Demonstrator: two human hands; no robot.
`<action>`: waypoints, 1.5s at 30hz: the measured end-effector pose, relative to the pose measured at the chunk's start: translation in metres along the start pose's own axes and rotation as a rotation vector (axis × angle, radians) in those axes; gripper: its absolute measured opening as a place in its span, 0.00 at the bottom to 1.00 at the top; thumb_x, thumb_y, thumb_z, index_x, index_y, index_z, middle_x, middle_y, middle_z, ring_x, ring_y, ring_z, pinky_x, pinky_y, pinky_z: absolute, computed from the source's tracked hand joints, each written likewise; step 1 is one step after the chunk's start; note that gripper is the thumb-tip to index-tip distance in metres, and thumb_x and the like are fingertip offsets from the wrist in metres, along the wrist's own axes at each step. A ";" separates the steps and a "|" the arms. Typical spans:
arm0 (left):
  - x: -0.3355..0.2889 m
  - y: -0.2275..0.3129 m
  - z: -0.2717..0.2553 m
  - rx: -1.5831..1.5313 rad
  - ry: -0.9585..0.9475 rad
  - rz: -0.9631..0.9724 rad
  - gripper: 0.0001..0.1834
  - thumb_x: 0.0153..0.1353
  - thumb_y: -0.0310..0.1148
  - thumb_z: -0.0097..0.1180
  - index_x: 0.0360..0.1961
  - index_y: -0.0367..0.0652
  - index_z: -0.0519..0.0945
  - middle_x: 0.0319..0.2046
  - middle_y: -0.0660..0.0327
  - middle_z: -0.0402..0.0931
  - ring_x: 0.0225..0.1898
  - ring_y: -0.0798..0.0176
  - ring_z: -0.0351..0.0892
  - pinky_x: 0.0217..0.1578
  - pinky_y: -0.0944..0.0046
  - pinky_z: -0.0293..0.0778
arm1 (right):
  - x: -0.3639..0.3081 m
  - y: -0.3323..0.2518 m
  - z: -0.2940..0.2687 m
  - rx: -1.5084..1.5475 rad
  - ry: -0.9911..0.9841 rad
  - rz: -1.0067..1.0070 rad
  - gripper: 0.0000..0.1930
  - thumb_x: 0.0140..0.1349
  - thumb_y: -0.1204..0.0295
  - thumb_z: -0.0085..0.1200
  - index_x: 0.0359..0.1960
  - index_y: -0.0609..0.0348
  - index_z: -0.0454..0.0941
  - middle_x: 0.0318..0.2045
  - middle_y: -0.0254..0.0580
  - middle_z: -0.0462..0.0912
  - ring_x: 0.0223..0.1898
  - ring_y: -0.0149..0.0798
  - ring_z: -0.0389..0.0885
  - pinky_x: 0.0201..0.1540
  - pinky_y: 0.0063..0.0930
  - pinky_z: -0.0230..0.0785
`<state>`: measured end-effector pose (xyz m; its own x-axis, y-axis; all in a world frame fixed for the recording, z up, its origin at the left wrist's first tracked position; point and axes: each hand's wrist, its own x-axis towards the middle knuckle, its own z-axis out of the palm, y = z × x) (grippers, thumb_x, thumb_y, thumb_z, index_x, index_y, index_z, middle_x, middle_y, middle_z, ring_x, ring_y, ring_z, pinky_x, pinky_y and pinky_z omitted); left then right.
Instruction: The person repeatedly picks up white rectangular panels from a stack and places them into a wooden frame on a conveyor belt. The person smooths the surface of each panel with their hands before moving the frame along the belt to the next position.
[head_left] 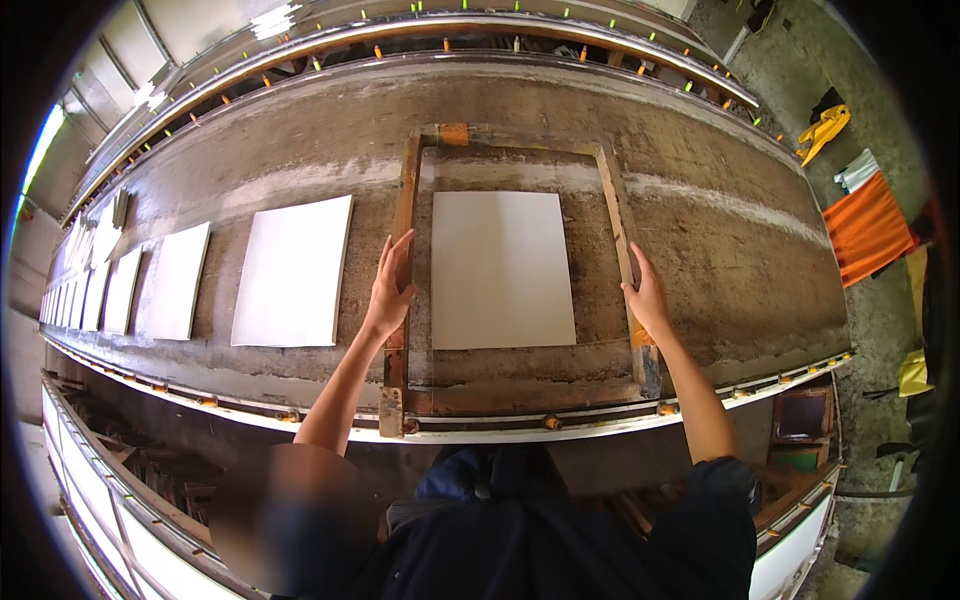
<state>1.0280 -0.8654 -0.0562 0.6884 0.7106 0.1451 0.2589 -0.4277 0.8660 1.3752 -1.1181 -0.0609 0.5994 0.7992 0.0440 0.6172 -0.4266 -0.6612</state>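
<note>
A worn wooden screen-printing frame [610, 190] lies on the long brown table [720, 250], around a white sheet [503, 270]. The sheet looks slightly greyer than the others, as if seen through a fine mesh. My left hand [388, 290] holds the frame's left bar, fingers stretched along it and thumb over its inner side. On the opposite bar my right hand [647, 292] has its grip, fingers pointing away from me and thumb on the inner edge. The frame's near end reaches the table's front edge.
Several more white sheets [293, 270] run in a row to the left. Small pegs [553, 423] line the front rail, with others along the far rail. Another long table [120, 490] stands behind me. Orange cloth [868, 230] hangs beyond the right end.
</note>
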 end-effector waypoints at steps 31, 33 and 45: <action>0.056 0.159 0.294 -0.026 0.064 -0.106 0.22 0.47 0.11 0.46 0.39 0.48 0.78 0.70 0.52 0.42 0.39 0.68 0.58 0.36 0.65 0.57 | 0.023 0.252 -0.218 0.070 0.020 -0.093 0.18 0.57 0.81 0.54 0.48 0.47 0.77 0.64 0.55 0.59 0.69 0.50 0.49 0.62 0.40 0.59; 0.055 0.158 0.295 0.044 0.077 -0.067 0.22 0.48 0.10 0.44 0.39 0.47 0.78 0.70 0.52 0.43 0.24 0.75 0.69 0.22 0.70 0.63 | 0.023 0.255 -0.217 0.102 0.037 -0.067 0.18 0.56 0.81 0.55 0.47 0.44 0.78 0.64 0.62 0.57 0.67 0.52 0.54 0.59 0.39 0.62; 0.045 0.171 0.335 0.104 0.079 0.043 0.17 0.50 0.12 0.45 0.33 0.45 0.78 0.69 0.48 0.46 0.31 0.68 0.76 0.29 0.66 0.69 | 0.002 0.280 -0.253 -0.079 -0.043 -0.075 0.09 0.59 0.80 0.51 0.30 0.50 0.82 0.66 0.60 0.53 0.69 0.50 0.49 0.58 0.43 0.63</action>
<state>1.3302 -1.0930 -0.0618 0.6462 0.7302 0.2220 0.3017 -0.5116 0.8045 1.6780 -1.3430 -0.0567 0.5287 0.8468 0.0579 0.6988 -0.3955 -0.5960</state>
